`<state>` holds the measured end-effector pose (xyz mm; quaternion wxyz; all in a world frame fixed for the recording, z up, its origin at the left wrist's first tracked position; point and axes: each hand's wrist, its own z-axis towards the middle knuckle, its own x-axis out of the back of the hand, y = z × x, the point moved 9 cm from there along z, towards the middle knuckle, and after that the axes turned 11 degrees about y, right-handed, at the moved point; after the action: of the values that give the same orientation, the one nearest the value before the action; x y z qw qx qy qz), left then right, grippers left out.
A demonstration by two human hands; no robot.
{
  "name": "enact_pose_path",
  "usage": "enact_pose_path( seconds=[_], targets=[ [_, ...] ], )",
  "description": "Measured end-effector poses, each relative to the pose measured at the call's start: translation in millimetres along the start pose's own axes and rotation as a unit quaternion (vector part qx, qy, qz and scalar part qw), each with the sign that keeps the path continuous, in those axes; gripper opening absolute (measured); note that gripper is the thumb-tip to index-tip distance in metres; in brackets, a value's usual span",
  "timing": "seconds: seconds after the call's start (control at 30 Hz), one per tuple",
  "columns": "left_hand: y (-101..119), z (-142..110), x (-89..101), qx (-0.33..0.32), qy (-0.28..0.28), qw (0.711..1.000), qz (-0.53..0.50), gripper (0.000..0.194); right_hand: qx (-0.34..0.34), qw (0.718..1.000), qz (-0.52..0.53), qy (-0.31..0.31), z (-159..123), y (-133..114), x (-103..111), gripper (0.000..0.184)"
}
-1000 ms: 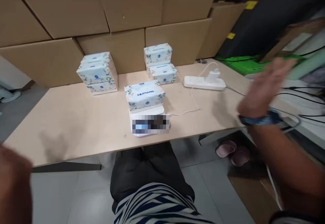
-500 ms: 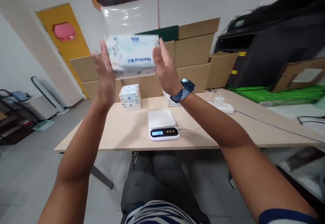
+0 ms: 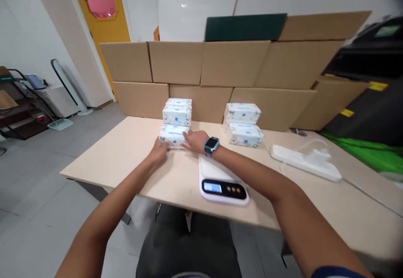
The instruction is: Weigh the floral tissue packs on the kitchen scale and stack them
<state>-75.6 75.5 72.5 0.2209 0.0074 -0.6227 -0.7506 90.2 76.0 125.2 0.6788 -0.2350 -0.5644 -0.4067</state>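
Note:
Between my two hands is a white tissue pack [image 3: 172,137] with blue print, low on the table in front of the left stack of tissue packs [image 3: 177,114]. My left hand [image 3: 159,151] presses on its left end. On its right end are the fingers of my right hand [image 3: 195,141], with a watch [image 3: 211,144] on that wrist. A white kitchen scale [image 3: 222,181] with a lit display lies just right of the held pack, partly under my right forearm. Farther right stands a second stack of tissue packs [image 3: 244,122].
Cardboard boxes [image 3: 176,64] form a wall along the back of the wooden table [image 3: 126,152]. A white power strip [image 3: 305,162] with a plugged-in adapter and cable lies at the right. The table's front edge runs close to my legs.
Both hands have come down from high in front with the tissue pack, which is now at table level by the left stack. The view has tilted and shifted.

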Motion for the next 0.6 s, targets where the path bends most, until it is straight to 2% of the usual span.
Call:
enact_pose_path(
  seconds=[0.1,0.2,0.37,0.5,0.6],
  targets=[
    [-33.8,11.1,2.9,0.017,0.014,0.999,0.030,0.055,0.017,1.000,-0.014,-0.016,13.9,5.3,-19.5,0.053],
    [-45.6,13.8,7.1,0.026,0.002,0.998,0.064,0.056,0.027,0.999,-0.026,-0.024,18.0,6.8,-26.7,0.055],
    [-43.9,8.8,11.6,0.023,0.015,0.989,0.142,0.048,0.028,0.998,-0.023,-0.041,14.3,6.3,-38.0,0.060],
    [-38.8,11.7,16.7,0.010,0.017,0.984,0.175,0.044,0.008,1.000,-0.002,-0.024,11.2,8.9,-35.2,0.060],
    [-31.5,13.9,27.7,0.008,0.036,0.985,0.171,0.059,-0.034,0.999,0.024,-0.002,3.2,22.9,-24.9,0.058]
  ],
)
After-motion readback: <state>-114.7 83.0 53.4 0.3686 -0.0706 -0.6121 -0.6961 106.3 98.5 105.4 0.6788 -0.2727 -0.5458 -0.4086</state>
